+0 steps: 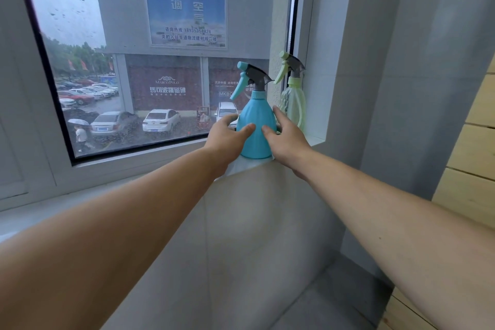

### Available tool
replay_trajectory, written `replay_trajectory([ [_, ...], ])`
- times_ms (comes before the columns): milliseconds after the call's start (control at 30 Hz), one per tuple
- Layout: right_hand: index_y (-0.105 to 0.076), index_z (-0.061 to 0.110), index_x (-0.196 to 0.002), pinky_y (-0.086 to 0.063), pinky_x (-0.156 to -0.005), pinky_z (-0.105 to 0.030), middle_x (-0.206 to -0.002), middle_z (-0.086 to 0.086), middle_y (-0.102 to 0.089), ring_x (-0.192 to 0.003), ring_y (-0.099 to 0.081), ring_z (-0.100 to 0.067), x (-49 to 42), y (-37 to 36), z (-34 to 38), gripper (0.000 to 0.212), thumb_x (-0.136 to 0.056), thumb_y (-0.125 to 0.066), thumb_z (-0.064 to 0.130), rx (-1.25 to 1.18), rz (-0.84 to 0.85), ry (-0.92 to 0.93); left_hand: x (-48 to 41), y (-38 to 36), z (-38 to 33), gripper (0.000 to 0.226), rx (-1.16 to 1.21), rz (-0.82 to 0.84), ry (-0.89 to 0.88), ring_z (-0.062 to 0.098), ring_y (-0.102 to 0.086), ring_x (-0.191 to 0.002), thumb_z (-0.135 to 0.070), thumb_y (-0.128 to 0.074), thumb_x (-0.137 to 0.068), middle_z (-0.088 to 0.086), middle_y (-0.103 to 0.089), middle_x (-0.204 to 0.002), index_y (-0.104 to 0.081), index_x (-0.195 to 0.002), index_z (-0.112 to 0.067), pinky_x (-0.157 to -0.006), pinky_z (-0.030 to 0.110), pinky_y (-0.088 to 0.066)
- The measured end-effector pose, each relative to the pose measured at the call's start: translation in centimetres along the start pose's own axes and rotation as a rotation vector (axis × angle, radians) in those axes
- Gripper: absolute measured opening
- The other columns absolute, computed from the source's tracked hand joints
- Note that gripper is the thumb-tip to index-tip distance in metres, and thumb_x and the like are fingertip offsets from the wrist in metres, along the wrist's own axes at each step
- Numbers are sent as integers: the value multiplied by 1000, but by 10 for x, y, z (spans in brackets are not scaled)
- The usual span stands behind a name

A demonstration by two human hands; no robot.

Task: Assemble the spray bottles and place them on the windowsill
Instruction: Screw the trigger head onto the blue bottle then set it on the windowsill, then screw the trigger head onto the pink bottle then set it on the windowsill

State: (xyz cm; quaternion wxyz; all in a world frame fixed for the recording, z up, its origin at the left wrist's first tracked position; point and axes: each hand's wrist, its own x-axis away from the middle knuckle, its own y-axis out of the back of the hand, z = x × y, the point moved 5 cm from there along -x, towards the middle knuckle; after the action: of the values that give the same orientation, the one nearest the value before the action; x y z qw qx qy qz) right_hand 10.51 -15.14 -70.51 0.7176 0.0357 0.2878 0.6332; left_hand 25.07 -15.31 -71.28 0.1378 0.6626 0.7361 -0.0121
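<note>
Forearms of mine come in from both lower corners and meet at the corner of the windowsill (316, 139). My left grip (227, 137) lies on the left side of the blue spray bottle (256, 115), with the thumb flat on its front and the fingers along its left flank. My right grip (287, 136) does the same on the right side. Both are wide, with the fingers almost straight; they touch the bottle but do not close around it. The blue spray bottle stands upright on the sill with its trigger head on, the nozzle pointing left. Just beside it, to the right and closer to the window frame, stands the green spray bottle (294, 104), also upright with its head on. Behind them is the window (80, 35), wet with rain drops, and a blue poster (187, 0) with white characters shows in it. Outside, parked cars (160, 120) stand on wet ground.
</note>
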Motion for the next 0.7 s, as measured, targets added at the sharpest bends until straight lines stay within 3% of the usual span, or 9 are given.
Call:
replay_trajectory([
  [167, -23, 31, -154, -38, -114, -42, -156, -2, -41, -140, -42, -20, 10, 13, -9, 67, -96, -55, 35, 14, -67, -18, 8, 9, 0, 70, -47, -26, -18, 33, -65, -123, -33, -74, -94, 14, -62, -141, -43, -156, -19, -103, 44, -56],
  [300, -44, 28, -144, -46, -89, -31, -134, -2, -58, -114, -57, -17, 41, 37, -19, 53, -94, -58, 38, -12, -113, -50, 33, 17, -8, 67, -67, -83, -57, 27, -63, -118, -36, -74, -93, 13, -62, -136, -46, -151, -20, -104, 43, -55],
  [400, -62, 23, -121, -54, -80, -37, -103, 0, -69, -88, -62, -17, 78, 55, -42, 36, -88, -66, 37, -7, -110, -86, 74, 10, -8, 48, -85, -127, -146, 14, -62, -92, -37, -74, -92, 6, -64, -115, -57, -134, -19, -76, 23, -52],
  [467, -68, 16, -106, -56, -82, -44, -91, -6, -70, -80, -62, -20, 109, 64, -69, 24, -87, -70, 29, -2, -104, -147, 103, -8, 8, 37, -92, -50, -142, 9, -57, -74, -35, -74, -92, 2, -64, -97, -62, -122, -19, -58, 14, -47],
  [533, -70, 5, -103, -55, -71, -36, -91, -18, -71, -76, -62, -23, 146, 71, -103, 20, -89, -68, 19, 1, -83, -237, 130, -34, 38, 31, -111, 72, -82, 9, -55, -67, -33, -76, -91, -1, -62, -85, -66, -114, -16, -53, 14, -47],
  [633, -70, 3, -99, -49, -56, -20, -89, -19, -71, -69, -62, -22, 199, 73, -159, 14, -91, -66, 13, 33, -27, -370, 159, -73, 99, 30, -162, 265, 83, 14, -58, -71, -28, -79, -90, -2, -60, -83, -66, -111, -11, -66, 30, -51],
  [700, -70, 10, -90, -52, -63, -26, -90, -19, -74, -68, -64, -21, 234, 70, -202, 6, -90, -68, 16, 74, 16, -453, 178, -97, 148, 32, -198, 380, 219, 20, -62, -79, -28, -79, -90, 3, -62, -88, -63, -112, -11, -75, 36, -55],
])
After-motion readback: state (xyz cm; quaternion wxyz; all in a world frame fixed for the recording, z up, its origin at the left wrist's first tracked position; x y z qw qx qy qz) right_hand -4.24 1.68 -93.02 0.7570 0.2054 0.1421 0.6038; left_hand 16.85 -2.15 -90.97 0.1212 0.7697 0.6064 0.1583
